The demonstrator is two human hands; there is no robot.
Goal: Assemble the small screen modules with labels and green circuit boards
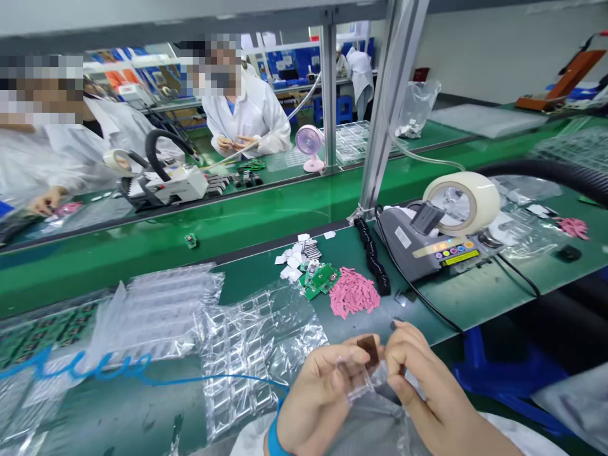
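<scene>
One brown piece (369, 350) sits pinched in the left hand's (320, 387) grip, clear film (361, 387) just below; whether the right hand's (427, 383) grip, close beside, holds anything, I cannot tell. Beyond, on the worktop (123, 415), pink strips (352, 292) lie against green boards (322, 280), white cards (293, 258) behind. Farther off, a fan (309, 140) stands near a co-worker (259, 117).

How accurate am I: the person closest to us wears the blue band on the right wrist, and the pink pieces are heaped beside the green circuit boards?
One thing is off: in the head view, the blue band is at the wrist of the left hand. The pink pieces are indeed heaped beside the green circuit boards.
</scene>
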